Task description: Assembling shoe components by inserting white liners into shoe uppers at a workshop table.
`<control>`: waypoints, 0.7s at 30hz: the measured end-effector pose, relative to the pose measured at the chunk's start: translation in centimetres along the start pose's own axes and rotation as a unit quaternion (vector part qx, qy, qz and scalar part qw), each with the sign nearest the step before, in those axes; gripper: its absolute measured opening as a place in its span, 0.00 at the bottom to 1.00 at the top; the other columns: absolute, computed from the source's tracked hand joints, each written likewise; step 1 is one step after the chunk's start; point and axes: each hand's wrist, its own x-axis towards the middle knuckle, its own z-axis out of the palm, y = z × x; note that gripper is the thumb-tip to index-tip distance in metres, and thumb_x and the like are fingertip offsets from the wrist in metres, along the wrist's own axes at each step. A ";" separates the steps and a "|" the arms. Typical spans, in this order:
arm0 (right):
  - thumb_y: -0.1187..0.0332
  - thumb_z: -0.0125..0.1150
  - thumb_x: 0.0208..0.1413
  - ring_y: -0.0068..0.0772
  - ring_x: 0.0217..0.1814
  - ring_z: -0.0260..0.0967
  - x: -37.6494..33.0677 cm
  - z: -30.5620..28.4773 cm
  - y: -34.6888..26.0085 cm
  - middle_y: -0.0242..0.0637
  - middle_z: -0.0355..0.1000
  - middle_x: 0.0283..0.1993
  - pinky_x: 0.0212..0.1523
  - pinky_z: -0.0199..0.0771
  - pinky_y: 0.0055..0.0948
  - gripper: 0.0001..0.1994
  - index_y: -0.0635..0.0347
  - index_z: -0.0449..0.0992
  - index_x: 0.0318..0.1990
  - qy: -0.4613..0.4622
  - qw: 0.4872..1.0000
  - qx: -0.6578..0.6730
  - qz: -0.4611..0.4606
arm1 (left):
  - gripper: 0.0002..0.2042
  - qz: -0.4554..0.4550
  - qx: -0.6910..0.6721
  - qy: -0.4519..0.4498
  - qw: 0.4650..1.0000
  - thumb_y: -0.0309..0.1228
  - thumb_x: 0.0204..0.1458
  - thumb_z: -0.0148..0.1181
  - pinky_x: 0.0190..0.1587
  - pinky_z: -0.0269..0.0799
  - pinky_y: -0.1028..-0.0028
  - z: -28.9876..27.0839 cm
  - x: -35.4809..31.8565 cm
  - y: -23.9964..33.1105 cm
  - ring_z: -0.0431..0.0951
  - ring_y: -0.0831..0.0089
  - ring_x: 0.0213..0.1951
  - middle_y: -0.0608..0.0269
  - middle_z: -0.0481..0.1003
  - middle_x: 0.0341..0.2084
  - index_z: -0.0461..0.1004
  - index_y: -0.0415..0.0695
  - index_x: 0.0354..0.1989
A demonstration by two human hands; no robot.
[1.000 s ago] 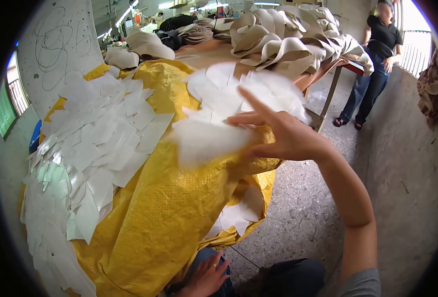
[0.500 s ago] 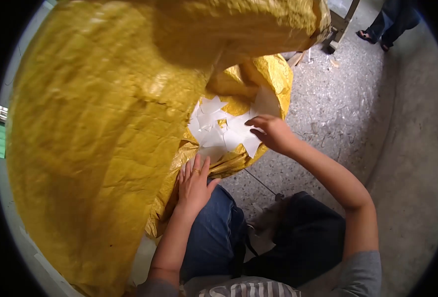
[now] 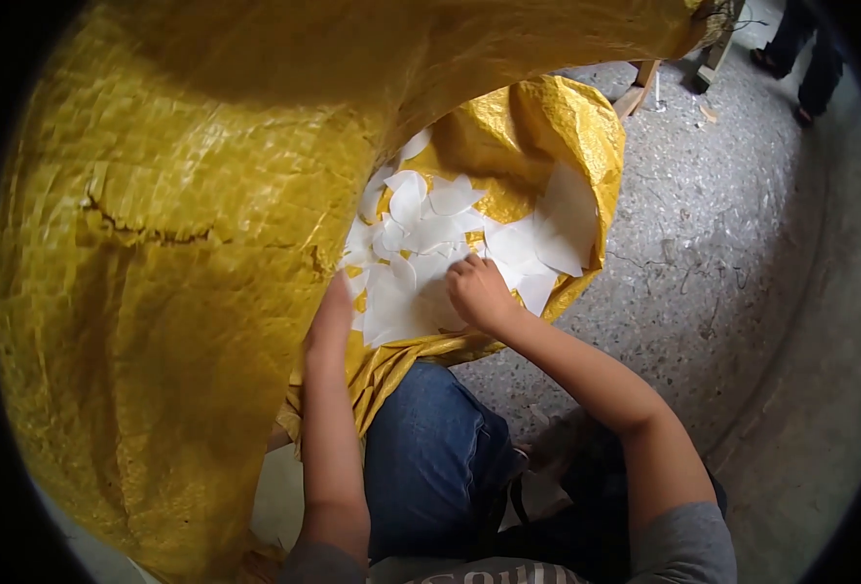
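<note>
Both hands have moved deeper into the sack since half a second ago.

The left hand (image 3: 331, 316) presses flat and open on the yellow sack (image 3: 187, 243) edge at 9 o'clock, likely keeping its mouth wide. The right hand (image 3: 477, 290) is curled, pinching the white cut pieces (image 3: 421, 243) piled inside, above the blue-jeaned knee (image 3: 430, 467) and grey floor (image 3: 722, 243).

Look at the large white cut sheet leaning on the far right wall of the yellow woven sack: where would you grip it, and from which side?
Probably pinch the large white cut sheet at its raised upper edge, coming from above: it leans against the yellow woven sack, so that edge stands free, while its lower part overlaps other pieces.
</note>
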 end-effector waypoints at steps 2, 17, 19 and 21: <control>0.70 0.50 0.45 0.42 0.40 0.66 2.0 0.5 -0.6 0.40 0.72 0.36 0.39 0.69 0.32 0.07 0.62 0.74 0.29 0.032 0.999 0.027 -0.005 | 0.26 -0.084 0.054 -0.190 0.977 0.33 0.49 0.53 0.58 0.56 0.63 1.6 0.3 0.6 0.57 0.55 0.59 0.53 0.55 0.60 0.57 0.47 0.59; 0.68 0.55 0.44 0.48 0.43 0.66 15.2 6.0 6.3 0.46 0.70 0.38 0.41 0.70 0.37 0.12 0.63 0.71 0.37 0.076 0.991 0.089 0.058 | 0.25 -0.243 0.262 -0.213 0.909 0.44 0.48 0.53 0.46 0.66 0.61 4.6 -1.5 -6.3 0.68 0.58 0.46 0.57 0.68 0.46 0.63 0.46 0.53; 0.67 0.56 0.43 0.48 0.43 0.66 17.0 7.7 7.2 0.47 0.70 0.38 0.41 0.70 0.38 0.13 0.63 0.71 0.37 0.077 0.992 0.097 0.038 | 0.25 -0.202 0.227 -0.213 0.929 0.43 0.48 0.54 0.47 0.65 0.62 5.1 -1.8 -7.6 0.68 0.58 0.47 0.57 0.67 0.47 0.63 0.45 0.54; 0.66 0.57 0.43 0.47 0.44 0.66 18.4 9.7 8.0 0.47 0.70 0.38 0.42 0.69 0.38 0.15 0.63 0.71 0.39 0.018 0.989 0.125 0.077 | 0.26 -0.201 0.224 -0.214 0.929 0.42 0.48 0.54 0.49 0.64 0.63 4.8 -0.9 -6.2 0.67 0.58 0.48 0.57 0.67 0.48 0.62 0.45 0.54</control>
